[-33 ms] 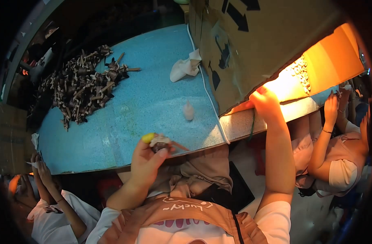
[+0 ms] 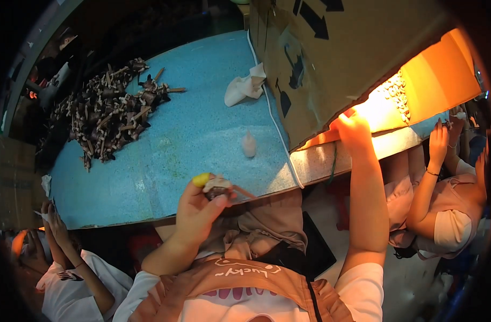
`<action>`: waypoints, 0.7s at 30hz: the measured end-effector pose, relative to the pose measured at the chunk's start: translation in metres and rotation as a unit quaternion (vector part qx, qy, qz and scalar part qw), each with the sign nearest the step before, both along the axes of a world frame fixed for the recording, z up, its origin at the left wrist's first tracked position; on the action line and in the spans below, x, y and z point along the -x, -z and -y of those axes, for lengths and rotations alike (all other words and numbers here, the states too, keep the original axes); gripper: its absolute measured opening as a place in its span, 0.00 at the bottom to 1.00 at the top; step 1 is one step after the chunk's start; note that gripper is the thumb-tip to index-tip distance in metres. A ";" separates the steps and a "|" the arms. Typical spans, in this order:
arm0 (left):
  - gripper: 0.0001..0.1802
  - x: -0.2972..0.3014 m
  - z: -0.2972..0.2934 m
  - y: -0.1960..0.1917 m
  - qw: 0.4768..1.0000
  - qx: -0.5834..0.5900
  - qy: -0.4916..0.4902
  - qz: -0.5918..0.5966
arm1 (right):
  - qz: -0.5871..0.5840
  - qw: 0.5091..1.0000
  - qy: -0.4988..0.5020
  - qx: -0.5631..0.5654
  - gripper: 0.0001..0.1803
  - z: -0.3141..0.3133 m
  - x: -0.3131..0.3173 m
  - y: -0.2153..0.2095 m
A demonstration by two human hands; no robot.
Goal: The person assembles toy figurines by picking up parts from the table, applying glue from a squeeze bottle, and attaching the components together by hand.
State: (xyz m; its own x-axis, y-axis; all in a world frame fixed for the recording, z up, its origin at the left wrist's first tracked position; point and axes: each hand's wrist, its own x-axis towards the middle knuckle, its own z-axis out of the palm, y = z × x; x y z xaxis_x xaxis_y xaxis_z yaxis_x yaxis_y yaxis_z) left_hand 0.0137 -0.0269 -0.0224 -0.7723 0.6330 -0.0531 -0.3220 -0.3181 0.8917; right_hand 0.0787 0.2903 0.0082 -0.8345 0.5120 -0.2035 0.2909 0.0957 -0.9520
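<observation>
My left hand (image 2: 196,214) pinches a small cream and dark brown figurine (image 2: 217,188) over the near table edge. A thin brown stick (image 2: 244,192) extends from the figurine's right side, and a yellow finger cot (image 2: 201,180) covers one fingertip. My right hand (image 2: 354,129) reaches under the cut edge of a cardboard box (image 2: 331,70), into bright orange light. Glare and the box hide its fingertips. Inside the glow lies a cluster of small pale pieces (image 2: 397,96). A small translucent squeeze bottle (image 2: 249,145) stands on the blue table (image 2: 202,123) between my hands.
Many similar dark and pale figurines with sticks form a pile (image 2: 108,110) at the far left. Crumpled white tissue (image 2: 245,88) lies beside a white cable (image 2: 272,115) along the box. Co-workers sit at both sides, one person's hand (image 2: 438,144) at right, another's (image 2: 53,220) at left.
My left hand has shifted slightly right with the figurine. My right hand stays at the box opening, moved only a little.
</observation>
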 end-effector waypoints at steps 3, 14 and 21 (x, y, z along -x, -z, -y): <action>0.20 -0.004 -0.014 -0.005 0.997 -0.058 0.058 -0.001 | -0.179 0.977 0.118 0.018 0.09 -0.001 0.003 0.000; 0.18 -0.008 -0.022 -0.020 0.976 0.025 0.185 -0.116 | -0.293 0.953 0.073 -0.011 0.08 0.131 -0.047 -0.002; 0.16 -0.007 -0.025 -0.026 0.968 0.069 0.178 -0.161 | -0.273 0.865 -0.071 -0.414 0.12 0.133 -0.035 -0.019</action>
State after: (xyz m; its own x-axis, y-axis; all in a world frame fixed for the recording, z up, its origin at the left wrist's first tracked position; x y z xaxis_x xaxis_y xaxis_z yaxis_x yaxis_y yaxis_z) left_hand 0.0212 -0.0022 0.0038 -0.4975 0.8659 0.0517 -0.0867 -0.1089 0.9903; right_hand 0.1137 0.1571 0.0269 -0.7570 0.1786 0.6286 -0.2504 0.8092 -0.5315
